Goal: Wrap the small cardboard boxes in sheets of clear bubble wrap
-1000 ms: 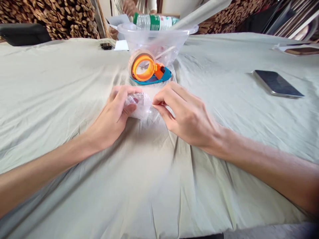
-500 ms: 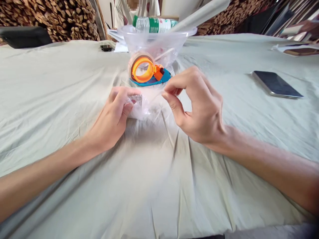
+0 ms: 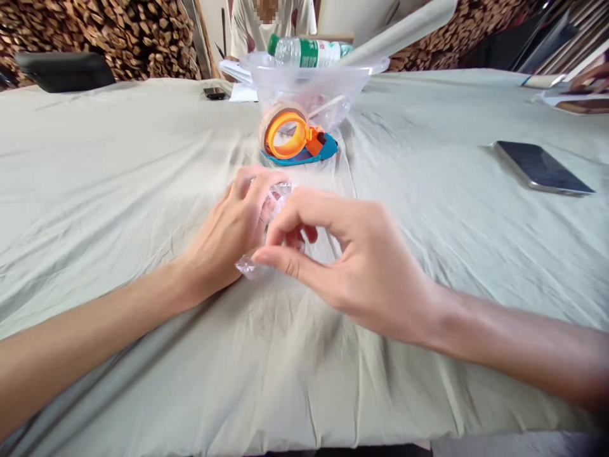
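My left hand (image 3: 233, 228) is curled over a small bundle in clear plastic wrap (image 3: 276, 198), pressing it on the cloth. Something reddish shows through the wrap, but I cannot make out what it is. My right hand (image 3: 352, 254) crosses in front of the bundle. Its thumb and forefinger pinch a crinkled end of clear plastic (image 3: 246, 263) close to the left palm. Beyond both hands lies an orange tape dispenser (image 3: 288, 136) with a roll of tape on it and a blue part underneath.
Behind the dispenser stands a clear plastic basin (image 3: 314, 79) with a green-labelled bottle (image 3: 309, 52) and a white roll (image 3: 404, 32) across its top. A phone (image 3: 542, 166) lies at right on the pale tablecloth (image 3: 428, 146). A person (image 3: 271, 28) is across the table.
My right hand has come left and toward me, from right of the bundle to in front of it, with the pinch kept. My left hand stays on the bundle. The view has shifted slightly.
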Demonstrator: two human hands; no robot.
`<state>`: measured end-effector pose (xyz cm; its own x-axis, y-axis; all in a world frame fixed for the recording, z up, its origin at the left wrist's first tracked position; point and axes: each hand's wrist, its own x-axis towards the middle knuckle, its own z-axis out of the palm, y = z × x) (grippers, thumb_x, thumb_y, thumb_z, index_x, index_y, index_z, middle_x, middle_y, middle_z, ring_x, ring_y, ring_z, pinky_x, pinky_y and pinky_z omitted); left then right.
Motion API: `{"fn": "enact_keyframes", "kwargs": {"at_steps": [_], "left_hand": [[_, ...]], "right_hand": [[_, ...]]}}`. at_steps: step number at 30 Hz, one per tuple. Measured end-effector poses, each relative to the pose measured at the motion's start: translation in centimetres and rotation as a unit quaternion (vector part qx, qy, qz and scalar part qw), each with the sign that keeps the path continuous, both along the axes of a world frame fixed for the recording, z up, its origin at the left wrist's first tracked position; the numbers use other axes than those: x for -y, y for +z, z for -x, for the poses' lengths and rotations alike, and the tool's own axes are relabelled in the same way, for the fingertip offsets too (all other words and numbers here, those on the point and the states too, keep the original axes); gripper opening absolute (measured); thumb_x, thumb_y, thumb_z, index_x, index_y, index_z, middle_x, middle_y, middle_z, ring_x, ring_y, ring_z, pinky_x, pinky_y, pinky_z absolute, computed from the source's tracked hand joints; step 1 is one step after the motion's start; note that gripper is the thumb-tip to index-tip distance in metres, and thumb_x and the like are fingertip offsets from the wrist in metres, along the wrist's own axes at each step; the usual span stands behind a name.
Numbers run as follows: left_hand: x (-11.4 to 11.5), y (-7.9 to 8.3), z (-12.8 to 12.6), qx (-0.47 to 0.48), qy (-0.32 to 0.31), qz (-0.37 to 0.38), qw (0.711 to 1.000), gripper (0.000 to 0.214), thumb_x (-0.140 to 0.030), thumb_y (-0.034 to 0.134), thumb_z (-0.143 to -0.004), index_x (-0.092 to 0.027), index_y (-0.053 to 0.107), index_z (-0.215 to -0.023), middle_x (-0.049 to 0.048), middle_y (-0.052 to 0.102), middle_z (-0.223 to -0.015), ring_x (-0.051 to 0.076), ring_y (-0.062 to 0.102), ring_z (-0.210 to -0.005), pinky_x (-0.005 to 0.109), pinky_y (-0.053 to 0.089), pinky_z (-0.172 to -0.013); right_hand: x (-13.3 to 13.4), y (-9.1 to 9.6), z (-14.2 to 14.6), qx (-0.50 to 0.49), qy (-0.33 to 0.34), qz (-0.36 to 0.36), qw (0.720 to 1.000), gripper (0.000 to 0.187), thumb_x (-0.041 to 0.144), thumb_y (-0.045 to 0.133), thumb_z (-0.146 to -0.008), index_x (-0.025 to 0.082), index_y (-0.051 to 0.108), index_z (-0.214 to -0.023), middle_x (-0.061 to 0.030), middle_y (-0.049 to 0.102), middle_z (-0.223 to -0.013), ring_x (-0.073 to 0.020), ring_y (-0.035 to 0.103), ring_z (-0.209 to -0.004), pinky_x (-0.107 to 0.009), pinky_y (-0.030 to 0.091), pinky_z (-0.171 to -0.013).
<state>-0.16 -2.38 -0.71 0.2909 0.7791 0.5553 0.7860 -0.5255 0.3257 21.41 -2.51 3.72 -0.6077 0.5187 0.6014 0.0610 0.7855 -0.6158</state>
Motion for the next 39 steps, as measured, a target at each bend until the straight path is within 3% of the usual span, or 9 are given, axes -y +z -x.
{"fn": "enact_keyframes", "kwargs": {"at_steps": [4, 10, 14, 21, 27, 30, 33, 36, 39], "left_hand": [[0.5, 0.4, -0.3, -0.033, 0.022, 0.017, 0.999, 0.054, -0.024, 0.058, -0.106, -0.034, 0.046, -0.158, 0.0116, 0.056, -0.157, 0.031, 0.071, -0.125, 0.045, 0.067, -0.088], [0.5, 0.5, -0.7, -0.045, 0.031, 0.004, 0.998, 0.050, -0.020, 0.047, -0.108, -0.026, 0.047, -0.158, 0.0155, 0.055, -0.158, 0.031, 0.072, -0.127, 0.049, 0.067, -0.094], [0.6, 0.7, -0.7, -0.059, 0.033, 0.015, 0.998, 0.056, -0.017, 0.051, -0.102, -0.026, 0.047, -0.158, 0.0161, 0.055, -0.159, 0.032, 0.072, -0.129, 0.051, 0.067, -0.098], [0.8, 0.9, -0.8, -0.054, 0.041, 0.035, 0.997, 0.071, -0.008, 0.055, -0.090, -0.029, 0.045, -0.157, 0.0126, 0.055, -0.159, 0.029, 0.073, -0.123, 0.043, 0.066, -0.085], [0.2, 0.5, 0.1, -0.024, -0.002, 0.026, 0.999, 0.074, -0.011, 0.055, -0.087, -0.030, 0.046, -0.158, 0.0114, 0.057, -0.154, 0.029, 0.073, -0.114, 0.041, 0.065, -0.080], [0.2, 0.3, 0.4, -0.013, -0.027, 0.023, 0.999, 0.067, -0.019, 0.055, -0.095, -0.033, 0.043, -0.160, 0.0123, 0.054, -0.155, 0.026, 0.073, -0.110, 0.041, 0.066, -0.082], [0.2, 0.3, 0.4, -0.015, -0.039, -0.008, 0.999, 0.057, -0.024, 0.047, -0.108, -0.033, 0.039, -0.164, 0.0147, 0.056, -0.154, 0.027, 0.071, -0.117, 0.043, 0.065, -0.089], [0.2, 0.3, 0.1, -0.015, -0.009, -0.022, 1.000, 0.053, -0.020, 0.043, -0.111, -0.029, 0.041, -0.163, 0.0148, 0.060, -0.152, 0.028, 0.070, -0.121, 0.046, 0.064, -0.096], [0.2, 0.4, -0.2, 0.004, 0.010, -0.008, 1.000, 0.044, -0.024, 0.045, -0.113, -0.028, 0.049, -0.157, 0.0131, 0.063, -0.153, 0.029, 0.071, -0.128, 0.046, 0.064, -0.103]], "right_hand": [[0.5, -1.6, 1.0, 0.008, -0.003, 0.044, 0.999, 0.025, 0.016, 0.085, -0.102, 0.016, 0.068, -0.084, 0.0043, 0.062, -0.080, -0.0088, 0.052, -0.071, -0.026, 0.046, -0.068], [-0.5, -3.2, 1.4, 0.015, -0.010, 0.020, 1.000, 0.030, 0.016, 0.089, -0.099, 0.017, 0.063, -0.084, 0.0056, 0.060, -0.083, -0.0080, 0.051, -0.070, -0.026, 0.045, -0.067], [-0.7, -3.5, 1.7, 0.029, -0.048, -0.019, 0.998, 0.033, 0.015, 0.089, -0.097, 0.018, 0.060, -0.082, 0.0056, 0.061, -0.082, -0.0097, 0.052, -0.071, -0.029, 0.043, -0.067], [-0.7, -3.1, 1.8, 0.093, -0.131, -0.096, 0.982, 0.040, 0.027, 0.096, -0.094, 0.021, 0.056, -0.094, 0.0023, 0.069, -0.088, -0.0153, 0.057, -0.077, -0.036, 0.042, -0.078], [-1.1, -3.0, 0.8, 0.071, -0.073, -0.054, 0.993, 0.034, 0.026, 0.091, -0.098, 0.023, 0.059, -0.109, 0.0004, 0.075, -0.101, -0.0181, 0.067, -0.087, -0.038, 0.050, -0.084], [-1.2, -2.7, 0.1, 0.043, -0.057, -0.069, 0.995, 0.025, 0.026, 0.084, -0.103, 0.024, 0.062, -0.114, -0.0009, 0.076, -0.106, -0.0195, 0.069, -0.091, -0.041, 0.056, -0.091], [-1.8, -2.3, -0.5, -0.006, -0.073, -0.093, 0.993, 0.005, 0.024, 0.068, -0.111, 0.024, 0.064, -0.113, -0.0046, 0.076, -0.109, -0.0219, 0.070, -0.098, -0.044, 0.060, -0.097], [-3.0, -2.4, -1.0, -0.024, -0.112, -0.120, 0.986, 0.016, 0.012, 0.057, -0.110, 0.024, 0.066, -0.115, -0.0085, 0.076, -0.118, -0.0243, 0.072, -0.108, -0.047, 0.062, -0.101], [-4.3, -2.8, -1.3, 0.001, -0.120, -0.129, 0.984, 0.027, 0.006, 0.059, -0.105, 0.024, 0.067, -0.124, -0.0134, 0.075, -0.131, -0.0267, 0.071, -0.122, -0.048, 0.062, -0.107]]}}
